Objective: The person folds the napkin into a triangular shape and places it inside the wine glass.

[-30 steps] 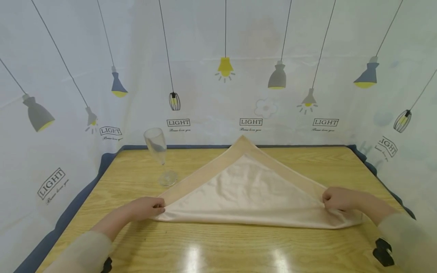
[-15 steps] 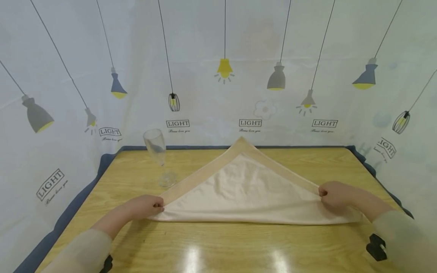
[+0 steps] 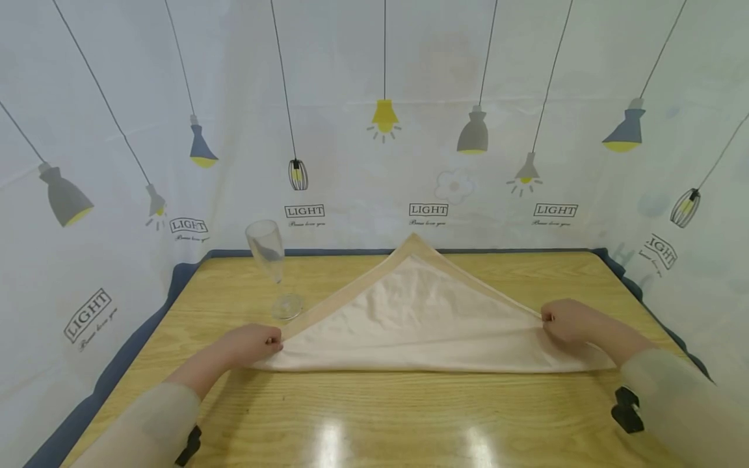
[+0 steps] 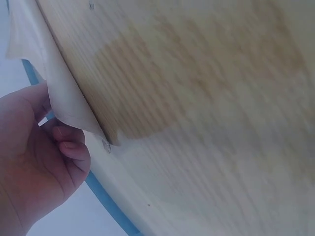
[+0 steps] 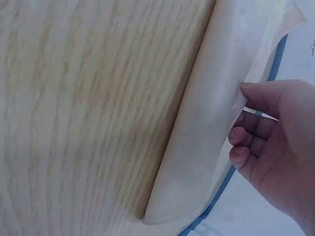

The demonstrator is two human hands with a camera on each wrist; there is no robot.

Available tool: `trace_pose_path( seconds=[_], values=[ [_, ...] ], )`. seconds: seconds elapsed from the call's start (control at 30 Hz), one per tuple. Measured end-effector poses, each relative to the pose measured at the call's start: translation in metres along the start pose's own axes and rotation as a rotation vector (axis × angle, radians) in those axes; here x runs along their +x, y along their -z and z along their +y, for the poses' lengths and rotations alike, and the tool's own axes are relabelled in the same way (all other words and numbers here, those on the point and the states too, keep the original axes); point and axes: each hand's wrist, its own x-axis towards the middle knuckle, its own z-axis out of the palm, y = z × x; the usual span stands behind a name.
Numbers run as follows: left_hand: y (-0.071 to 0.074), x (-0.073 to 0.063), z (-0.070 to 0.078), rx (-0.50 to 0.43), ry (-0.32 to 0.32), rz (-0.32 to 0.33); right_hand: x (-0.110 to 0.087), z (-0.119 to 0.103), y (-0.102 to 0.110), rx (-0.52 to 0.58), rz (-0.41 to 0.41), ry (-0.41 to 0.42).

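Note:
A pale peach satin napkin (image 3: 409,312) lies folded into a triangle, its point toward the back wall and its long folded edge toward me. My left hand (image 3: 251,344) pinches its left slanting edge near the corner. On the other side, my right hand (image 3: 567,322) pinches the right slanting edge. In the left wrist view, the left hand (image 4: 49,152) has its fingers curled beside the cloth (image 4: 69,93). The right wrist view has the thumb and fingers of the right hand (image 5: 275,137) on the edge of the napkin (image 5: 197,128).
A clear stemmed glass (image 3: 269,250) stands upright behind the left part of the napkin, close to its slanting edge. The wooden table (image 3: 363,416) ends at the back against a white curtain (image 3: 351,65) printed with lamps. Blue fabric (image 3: 333,252) runs along the table's edges.
The napkin's front folded edge has shifted slightly away from me, and its top layer now covers more of the tan border. My right hand has moved a little left and back; the left slightly back.

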Motion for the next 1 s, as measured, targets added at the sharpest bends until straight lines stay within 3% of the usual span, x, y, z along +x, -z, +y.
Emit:
trace_pose_path(
  seconds=[0.4, 0.83, 1.0],
  values=[
    [0.001, 0.012, -0.004, 0.027, 0.046, 0.035, 0.009, 0.0, 0.005, -0.032, -0.004, -0.08],
    [0.0, 0.012, -0.006, -0.01, -0.069, 0.066, 0.009, 0.004, -0.001, -0.001, -0.031, -0.061],
    [-0.004, 0.013, -0.007, -0.038, -0.039, 0.053, 0.006, 0.004, 0.0, 0.022, -0.06, -0.048]
  ],
)
